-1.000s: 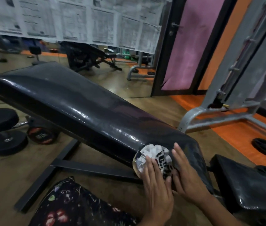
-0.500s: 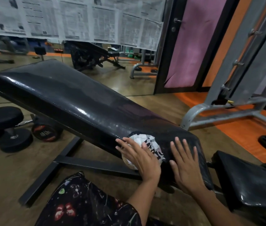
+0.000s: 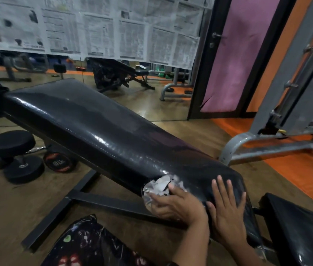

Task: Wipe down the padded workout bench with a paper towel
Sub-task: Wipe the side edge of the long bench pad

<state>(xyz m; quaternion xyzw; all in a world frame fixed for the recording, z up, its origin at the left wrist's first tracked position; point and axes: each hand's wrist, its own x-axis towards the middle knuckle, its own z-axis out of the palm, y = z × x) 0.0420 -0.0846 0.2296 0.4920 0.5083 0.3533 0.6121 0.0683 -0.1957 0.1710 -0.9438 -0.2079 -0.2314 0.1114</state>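
The long black padded bench (image 3: 98,127) runs from far left down to near right, its vinyl shiny. A crumpled paper towel (image 3: 158,187), white with dark print, lies against the pad's near left side edge. My left hand (image 3: 178,205) presses on the towel with fingers spread and pointing left, covering its lower right part. My right hand (image 3: 226,210) lies flat and empty on the pad's near end, just right of my left hand, fingers apart.
Black dumbbells (image 3: 24,167) lie on the wooden floor left of the bench, by its steel base bar (image 3: 102,201). A separate black seat pad (image 3: 298,227) is at the near right. A grey machine frame (image 3: 263,139) stands right, a mirror (image 3: 142,100) behind.
My left hand has slid the towel along the pad's near side edge, first left, then slightly back. My right hand has stayed flat on the pad's end.
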